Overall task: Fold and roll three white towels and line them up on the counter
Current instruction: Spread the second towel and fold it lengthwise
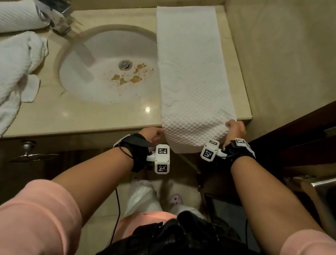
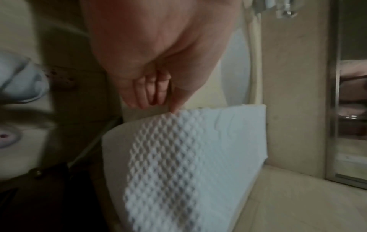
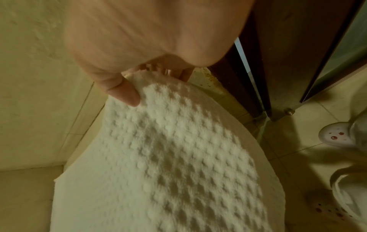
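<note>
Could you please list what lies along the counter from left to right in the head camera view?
Rolled towel with crumpled towel just below it → faucet → sink → long folded towel, its near end held by the left hand and right hand.

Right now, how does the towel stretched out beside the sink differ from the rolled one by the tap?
The long towel lies flat in a folded strip, its near end over the counter edge, gripped by the left hand and right hand. The rolled towel is a finished roll, untouched. Both are white and textured.
</note>
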`<move>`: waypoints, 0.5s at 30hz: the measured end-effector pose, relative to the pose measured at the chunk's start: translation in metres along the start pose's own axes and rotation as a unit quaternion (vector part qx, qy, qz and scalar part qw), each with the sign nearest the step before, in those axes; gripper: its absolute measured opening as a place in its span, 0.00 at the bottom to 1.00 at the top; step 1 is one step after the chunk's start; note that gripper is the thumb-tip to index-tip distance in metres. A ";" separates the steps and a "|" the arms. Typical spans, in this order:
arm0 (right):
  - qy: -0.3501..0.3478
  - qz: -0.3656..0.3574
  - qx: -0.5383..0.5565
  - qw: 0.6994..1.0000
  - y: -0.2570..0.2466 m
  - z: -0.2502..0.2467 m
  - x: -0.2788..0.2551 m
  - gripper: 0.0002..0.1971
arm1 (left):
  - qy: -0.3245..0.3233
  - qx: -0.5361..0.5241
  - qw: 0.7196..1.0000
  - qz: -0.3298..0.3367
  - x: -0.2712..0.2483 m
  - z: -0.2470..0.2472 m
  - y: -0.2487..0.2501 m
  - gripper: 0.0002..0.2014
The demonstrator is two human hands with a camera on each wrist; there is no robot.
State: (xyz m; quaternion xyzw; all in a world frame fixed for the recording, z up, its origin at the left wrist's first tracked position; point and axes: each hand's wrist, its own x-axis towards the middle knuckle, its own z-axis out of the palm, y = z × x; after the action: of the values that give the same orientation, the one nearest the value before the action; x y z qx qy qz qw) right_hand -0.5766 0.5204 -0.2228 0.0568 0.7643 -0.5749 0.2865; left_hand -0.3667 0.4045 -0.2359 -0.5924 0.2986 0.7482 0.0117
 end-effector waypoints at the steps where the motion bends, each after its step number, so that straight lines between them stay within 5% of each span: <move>1: 0.004 -0.006 0.006 1.000 -0.003 0.001 -0.003 0.13 | -0.003 -0.016 1.000 -0.003 0.000 0.002 -0.004 0.11; 4: 0.013 -0.016 -0.004 1.000 -0.006 0.002 -0.006 0.23 | 0.020 -0.031 0.999 0.018 -0.004 0.012 -0.012 0.21; 7: 0.013 -0.028 -0.030 0.999 -0.008 0.000 -0.006 0.05 | 0.045 -0.062 0.996 0.045 0.010 0.018 -0.018 0.25; 9: 0.006 -0.034 -0.051 0.998 -0.005 0.001 -0.002 0.18 | 0.053 -0.061 0.995 0.050 0.036 0.016 -0.024 0.27; 15: 0.018 -0.074 -0.099 0.992 -0.002 -0.005 0.002 0.21 | 0.027 -0.039 0.998 0.029 0.007 0.025 -0.004 0.23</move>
State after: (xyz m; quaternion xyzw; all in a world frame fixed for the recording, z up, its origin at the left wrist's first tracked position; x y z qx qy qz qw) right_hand -0.5808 0.5240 -0.2212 -0.0188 0.8247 -0.5147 0.2337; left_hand -0.3891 0.4168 -0.2408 -0.6034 0.2864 0.7431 -0.0407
